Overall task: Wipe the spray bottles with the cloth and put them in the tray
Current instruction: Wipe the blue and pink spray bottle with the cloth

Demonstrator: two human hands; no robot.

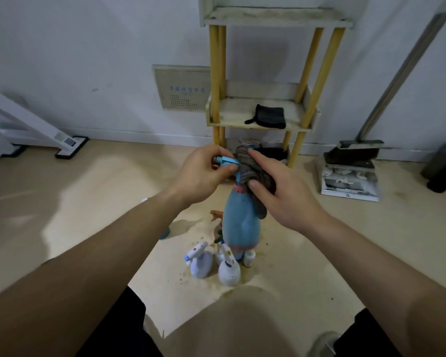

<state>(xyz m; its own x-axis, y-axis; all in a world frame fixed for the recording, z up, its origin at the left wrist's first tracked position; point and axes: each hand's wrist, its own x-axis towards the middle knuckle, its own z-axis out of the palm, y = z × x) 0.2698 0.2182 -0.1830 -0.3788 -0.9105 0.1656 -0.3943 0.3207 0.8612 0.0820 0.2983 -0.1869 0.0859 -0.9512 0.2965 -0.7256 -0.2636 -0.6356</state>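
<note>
**Blue spray bottle held upright, cloth round its head**

The blue spray bottle (240,225) is held upright in mid-frame above the floor (62,202), with pink bands at its neck and base. No label on it can be read. The grey cloth (252,171) is bunched over the trigger head and hangs down the bottle's right side.

The left hand (204,173) comes in from the left, fingers curled, pinching the blue nozzle tip. The right hand (281,191) grips the cloth, thumb on the near side and fingers over the top, pressing it to the bottle's neck.

On the floor just beneath stand two white spray bottles (201,261) and some smaller ones, possibly more hidden behind the blue one.

Further off is a yellow-legged shelf (263,109) with a black cloth (268,113) on it. To its left a wall panel (183,88) carries blue writing too blurred to read. A dustpan (353,153) sits far right.
</note>
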